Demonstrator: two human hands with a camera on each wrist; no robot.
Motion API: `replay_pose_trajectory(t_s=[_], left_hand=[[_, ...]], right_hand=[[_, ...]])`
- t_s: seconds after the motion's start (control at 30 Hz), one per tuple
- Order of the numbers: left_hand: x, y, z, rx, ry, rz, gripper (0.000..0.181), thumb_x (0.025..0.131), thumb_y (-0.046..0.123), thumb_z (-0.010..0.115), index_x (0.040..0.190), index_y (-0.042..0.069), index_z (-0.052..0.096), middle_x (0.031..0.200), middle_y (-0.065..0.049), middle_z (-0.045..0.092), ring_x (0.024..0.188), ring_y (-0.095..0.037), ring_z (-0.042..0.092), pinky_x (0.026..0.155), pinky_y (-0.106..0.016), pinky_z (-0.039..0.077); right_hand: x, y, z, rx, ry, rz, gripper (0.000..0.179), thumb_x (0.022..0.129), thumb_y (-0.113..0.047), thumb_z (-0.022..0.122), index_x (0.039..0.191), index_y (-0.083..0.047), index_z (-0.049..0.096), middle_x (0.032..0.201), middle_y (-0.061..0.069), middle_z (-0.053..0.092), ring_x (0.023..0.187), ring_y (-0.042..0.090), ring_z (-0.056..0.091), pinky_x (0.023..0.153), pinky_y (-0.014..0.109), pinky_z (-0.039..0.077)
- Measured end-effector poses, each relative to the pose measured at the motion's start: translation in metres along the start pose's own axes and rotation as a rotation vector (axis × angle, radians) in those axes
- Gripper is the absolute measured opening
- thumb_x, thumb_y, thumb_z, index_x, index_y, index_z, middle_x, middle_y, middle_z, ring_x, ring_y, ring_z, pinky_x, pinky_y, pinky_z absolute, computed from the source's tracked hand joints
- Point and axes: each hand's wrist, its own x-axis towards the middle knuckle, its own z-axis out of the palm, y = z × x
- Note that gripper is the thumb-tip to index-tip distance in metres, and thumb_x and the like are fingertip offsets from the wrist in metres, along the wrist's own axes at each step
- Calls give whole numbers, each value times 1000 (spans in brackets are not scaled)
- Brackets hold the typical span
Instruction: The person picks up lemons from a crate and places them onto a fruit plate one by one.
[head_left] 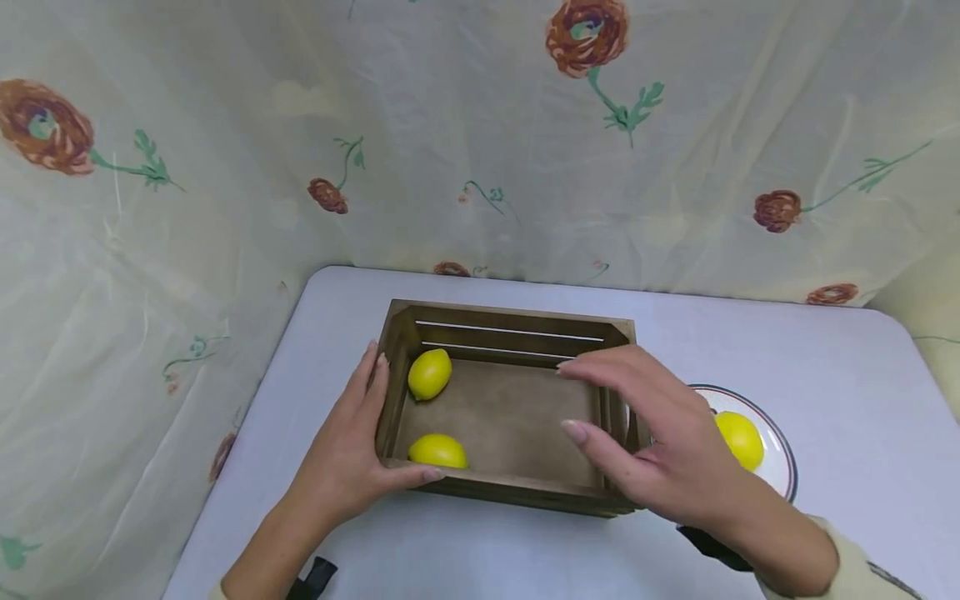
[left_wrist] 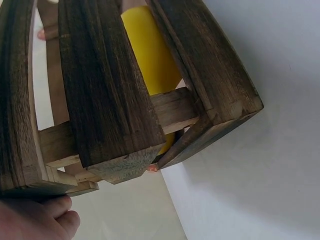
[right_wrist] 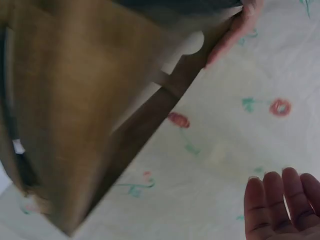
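Note:
A brown slatted wooden crate (head_left: 525, 483) stands on the white table, tilted slightly in the head view. Inside, at its left end, lie two yellow lemons: a back lemon (head_left: 430, 374) and a front lemon (head_left: 438, 451), partly hidden by the front wall. My left hand (head_left: 352, 458) holds the crate's front left corner, fingers along the left side and thumb on the front rim. Over the crate's right end hovers my right hand (head_left: 660, 425), thumb and fingers spread apart with nothing between them. Yellow shows through the crate's slats (left_wrist: 100, 75) in the left wrist view.
Right of the crate, a white plate (head_left: 776, 467) with a dark rim carries another lemon (head_left: 740, 440), partly covered by my right hand. A flowered curtain (head_left: 480, 125) hangs behind the table (head_left: 862, 400) and along its left side.

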Motion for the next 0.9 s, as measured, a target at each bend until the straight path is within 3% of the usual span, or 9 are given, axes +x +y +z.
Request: replay_pose_trajectory(t_s=[0.1,0.3,0.5,0.7,0.77,0.9], left_hand=[[0,0,-1,4,-1,4,129,52,84,58,148,17,5,153,10,-12,140,-21,13,103,-50,33],[0,1,-1,-1,-6,-2,128,52,84,57,148,17,4,153,10,-14,140,-23,12,103,-51,33],[-1,1,-2,-8,2,-13,127,53,83,58,148,18,4,153,9,-13,140,-23,13,102,-51,33],[-2,-2,0,-15,7,0,127,53,83,59,148,18,3,153,10,-14,140,-22,11,103,-50,33],[-2,-3,1,-13,7,2,128,53,83,58,148,18,3,153,10,-14,140,-22,11,103,-50,33],[0,-3,1,-6,10,11,128,53,83,58,148,18,4,153,9,-12,140,-21,12,102,-50,34]], right_hand=[[11,-2,6,-54,-107,-18,32,85,-24,63,111,-6,61,107,3,61,101,15,53,91,21,40],[34,13,27,-238,-459,35,32,88,-38,56,115,-20,59,113,-11,56,106,5,48,86,24,44],[54,41,62,-422,-775,18,37,88,-43,54,116,-19,57,105,-8,57,94,11,51,75,26,48],[49,76,100,-541,-1096,78,34,83,-35,61,112,-17,59,96,-2,59,84,14,54,67,32,50],[46,84,109,-565,-1165,103,33,82,-34,63,110,-18,60,97,-1,60,83,14,55,65,33,50],[44,92,120,-579,-1228,121,36,78,-36,69,108,-18,60,96,-1,60,78,14,53,63,32,50]])
